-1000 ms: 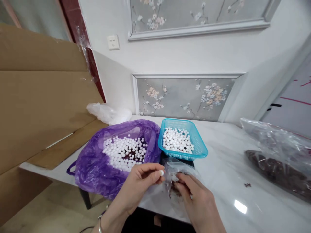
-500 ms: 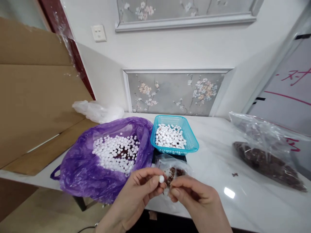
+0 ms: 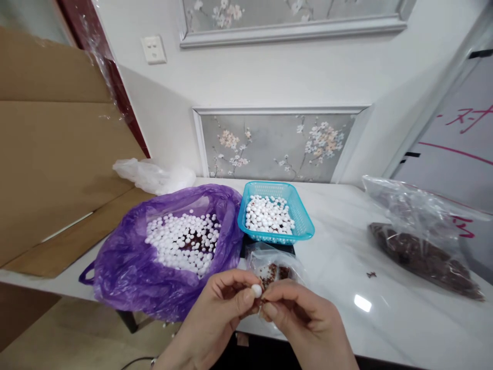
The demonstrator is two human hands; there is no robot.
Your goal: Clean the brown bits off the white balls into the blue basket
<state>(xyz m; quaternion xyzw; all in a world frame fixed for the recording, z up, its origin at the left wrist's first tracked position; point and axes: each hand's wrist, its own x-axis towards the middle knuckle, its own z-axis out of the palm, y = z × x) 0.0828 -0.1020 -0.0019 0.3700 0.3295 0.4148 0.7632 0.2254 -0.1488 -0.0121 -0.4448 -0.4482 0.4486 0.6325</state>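
Between the thumb and forefinger of my left hand (image 3: 223,313) is a small white ball (image 3: 256,291). Close against its right side, the thumb and forefinger of my right hand (image 3: 304,313) are pinched together; what they hold, if anything, is too small to make out. Just behind my fingers lies a clear plastic bag (image 3: 296,264) with small reddish-brown pieces (image 3: 283,272) in it. To the left, a purple plastic bag (image 3: 127,246) stands open, full of similar white balls (image 3: 173,241). A turquoise basket (image 3: 306,226) at the back holds more white balls with brown bits among them.
A large clear bag of dark brown pieces (image 3: 419,257) lies at the right, with a few loose brown bits (image 3: 371,275) nearby on the white table (image 3: 331,308). A cardboard box (image 3: 57,154) stands at the left, beside a crumpled white plastic bag (image 3: 154,176).
My right hand has moved left, and its fingertips now meet the white ball in my left hand. The ball sits slightly lower. The bags and basket stay in place.
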